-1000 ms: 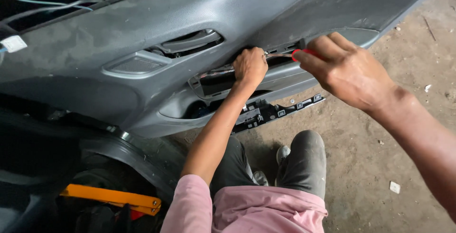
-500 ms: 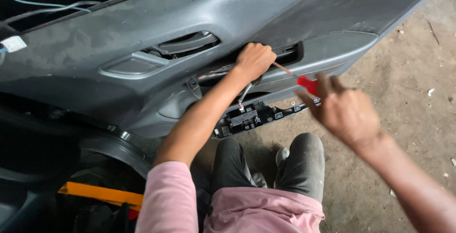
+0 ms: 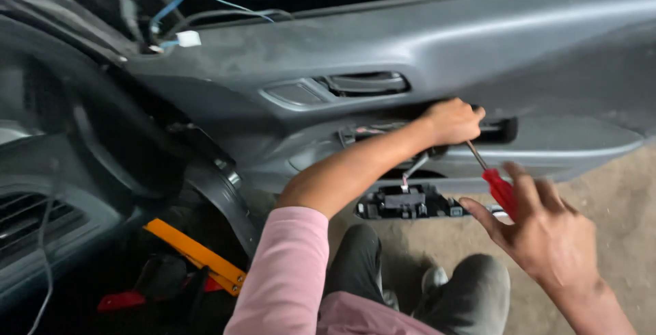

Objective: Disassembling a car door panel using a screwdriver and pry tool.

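Head view looks down on a grey car door panel (image 3: 424, 48) with the person's knees below it. Left hand (image 3: 451, 122) reaches into the armrest opening (image 3: 499, 130), its fingers (image 3: 471, 113) curled tight around the opening's edge. Right hand (image 3: 547, 239) hovers below and right of it, fingers closed loosely on the red handle of a screwdriver (image 3: 493, 181), whose thin shaft slants up to the left hand. A black switch unit (image 3: 410, 204) hangs under the armrest on wires, just left of the right hand. An orange bar (image 3: 198, 256) lies low at the left.
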